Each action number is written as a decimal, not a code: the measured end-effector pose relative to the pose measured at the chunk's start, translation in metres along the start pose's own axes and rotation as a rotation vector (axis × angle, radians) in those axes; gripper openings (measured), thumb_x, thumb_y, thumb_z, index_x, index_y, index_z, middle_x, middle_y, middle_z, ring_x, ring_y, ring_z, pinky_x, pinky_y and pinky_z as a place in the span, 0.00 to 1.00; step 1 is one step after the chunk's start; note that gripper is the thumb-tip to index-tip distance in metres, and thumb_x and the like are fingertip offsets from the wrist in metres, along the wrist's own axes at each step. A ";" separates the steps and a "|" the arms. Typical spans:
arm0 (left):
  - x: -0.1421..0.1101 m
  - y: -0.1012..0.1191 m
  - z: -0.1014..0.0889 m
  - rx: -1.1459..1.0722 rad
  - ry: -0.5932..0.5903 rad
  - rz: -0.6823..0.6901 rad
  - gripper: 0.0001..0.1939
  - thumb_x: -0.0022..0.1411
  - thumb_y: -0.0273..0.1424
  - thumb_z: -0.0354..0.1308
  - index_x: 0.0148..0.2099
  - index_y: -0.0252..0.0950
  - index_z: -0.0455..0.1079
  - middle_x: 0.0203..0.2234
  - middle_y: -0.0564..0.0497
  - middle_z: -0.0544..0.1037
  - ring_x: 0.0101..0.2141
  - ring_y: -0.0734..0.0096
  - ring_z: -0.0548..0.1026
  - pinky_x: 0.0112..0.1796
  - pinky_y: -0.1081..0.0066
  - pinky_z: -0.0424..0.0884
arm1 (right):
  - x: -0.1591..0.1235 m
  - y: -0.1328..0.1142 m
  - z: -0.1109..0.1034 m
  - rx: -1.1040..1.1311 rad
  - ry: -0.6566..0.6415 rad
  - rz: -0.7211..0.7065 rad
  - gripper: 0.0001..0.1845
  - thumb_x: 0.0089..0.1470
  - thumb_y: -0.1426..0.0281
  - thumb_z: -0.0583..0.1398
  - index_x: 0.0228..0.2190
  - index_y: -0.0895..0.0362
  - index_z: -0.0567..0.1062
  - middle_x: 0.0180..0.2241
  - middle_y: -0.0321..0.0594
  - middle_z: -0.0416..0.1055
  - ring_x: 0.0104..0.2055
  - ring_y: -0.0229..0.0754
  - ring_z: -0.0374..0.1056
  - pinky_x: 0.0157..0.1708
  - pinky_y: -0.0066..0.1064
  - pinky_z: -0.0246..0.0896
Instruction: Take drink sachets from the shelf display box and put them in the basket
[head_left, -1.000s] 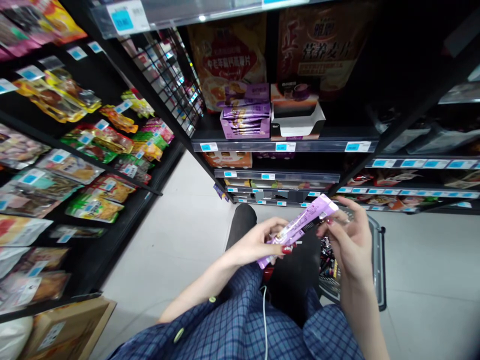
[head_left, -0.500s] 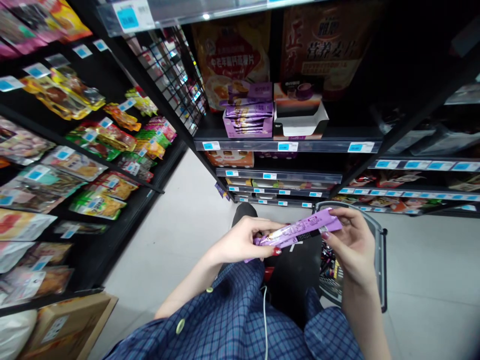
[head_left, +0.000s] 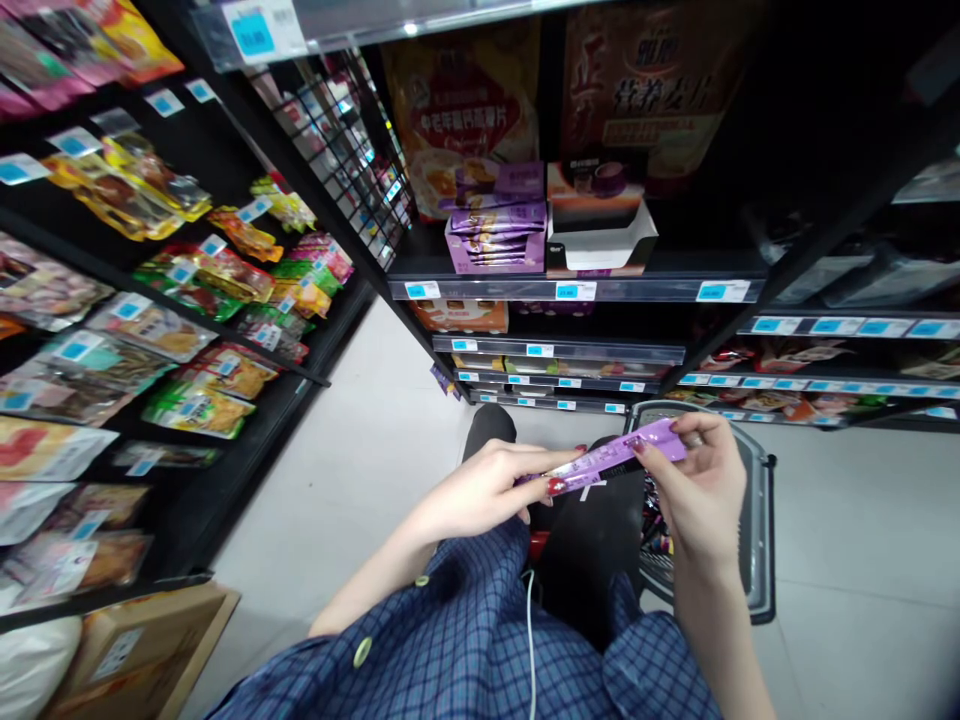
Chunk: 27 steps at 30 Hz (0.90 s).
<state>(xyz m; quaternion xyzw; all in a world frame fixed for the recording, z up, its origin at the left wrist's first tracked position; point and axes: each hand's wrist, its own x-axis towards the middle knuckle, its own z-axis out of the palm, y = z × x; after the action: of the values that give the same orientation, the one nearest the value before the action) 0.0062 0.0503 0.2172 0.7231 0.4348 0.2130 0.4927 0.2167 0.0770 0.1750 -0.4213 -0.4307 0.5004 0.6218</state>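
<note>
A long purple stick packet point(head_left: 611, 458) with printed text is held between both hands above my knees. My left hand point(head_left: 491, 485) pinches its left end, with the fingers on top and the thumb along the near edge. At the other end, my right hand point(head_left: 701, 480) grips the packet, its thumb pressed on the upper face. Similar purple packets point(head_left: 499, 238) fill an opened display box on the shelf in front. Beside that box stands a white and dark carton point(head_left: 600, 240) with its front cut open and no packets visible in it.
A grey shopping basket point(head_left: 763, 540) with small packages rests on the floor at my right. Shelves point(head_left: 637, 290) with price tags rise ahead. Bagged snacks point(head_left: 202, 400) line a rack on the left, above a cardboard box point(head_left: 142, 650). Large cereal bags point(head_left: 472, 120) stand behind the display boxes.
My left hand has slid a little along the packet toward the right, covering more of its left end. The right thumb has moved onto the packet's upper face.
</note>
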 end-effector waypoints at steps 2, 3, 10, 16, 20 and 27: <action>0.000 -0.001 -0.001 -0.004 -0.013 -0.015 0.21 0.66 0.34 0.44 0.61 0.43 0.61 0.45 0.49 0.76 0.31 0.78 0.77 0.27 0.80 0.73 | 0.000 -0.001 0.002 -0.009 0.023 -0.005 0.19 0.39 0.75 0.69 0.32 0.53 0.66 0.28 0.30 0.65 0.27 0.33 0.65 0.29 0.26 0.64; 0.000 -0.002 -0.002 0.016 -0.016 -0.017 0.22 0.66 0.34 0.44 0.61 0.42 0.61 0.44 0.49 0.77 0.31 0.77 0.77 0.28 0.79 0.74 | 0.000 -0.002 0.002 -0.018 0.032 -0.007 0.20 0.39 0.75 0.69 0.32 0.54 0.66 0.28 0.30 0.65 0.27 0.33 0.66 0.30 0.27 0.64; -0.005 -0.019 0.005 0.054 0.240 0.071 0.27 0.54 0.32 0.62 0.56 0.40 0.66 0.52 0.46 0.73 0.50 0.63 0.73 0.50 0.64 0.70 | 0.008 -0.002 -0.005 -0.064 0.194 -0.075 0.20 0.37 0.76 0.70 0.31 0.55 0.67 0.28 0.31 0.64 0.29 0.32 0.65 0.30 0.25 0.63; -0.002 -0.036 0.017 -0.171 0.709 0.345 0.08 0.51 0.22 0.64 0.35 0.35 0.73 0.42 0.45 0.79 0.44 0.63 0.77 0.41 0.66 0.76 | 0.006 0.000 0.000 0.073 0.282 -0.047 0.21 0.36 0.76 0.70 0.29 0.55 0.65 0.30 0.30 0.63 0.28 0.30 0.65 0.32 0.25 0.65; -0.001 -0.034 0.014 -0.103 0.800 0.440 0.07 0.52 0.18 0.61 0.32 0.34 0.72 0.39 0.46 0.80 0.42 0.65 0.78 0.38 0.67 0.77 | -0.002 0.002 0.005 0.134 0.314 -0.106 0.20 0.37 0.77 0.69 0.29 0.55 0.65 0.30 0.31 0.66 0.30 0.31 0.66 0.33 0.24 0.66; 0.004 -0.021 0.018 -0.329 0.849 0.312 0.07 0.56 0.22 0.59 0.32 0.34 0.63 0.35 0.46 0.81 0.34 0.69 0.79 0.31 0.72 0.78 | -0.011 0.003 0.011 0.133 0.358 -0.255 0.19 0.39 0.81 0.68 0.29 0.54 0.64 0.29 0.31 0.64 0.32 0.32 0.66 0.35 0.24 0.66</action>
<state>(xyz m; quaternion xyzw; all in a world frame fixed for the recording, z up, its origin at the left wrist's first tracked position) 0.0127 0.0471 0.1902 0.5413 0.4446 0.6266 0.3415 0.2036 0.0678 0.1741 -0.4035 -0.3292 0.3623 0.7730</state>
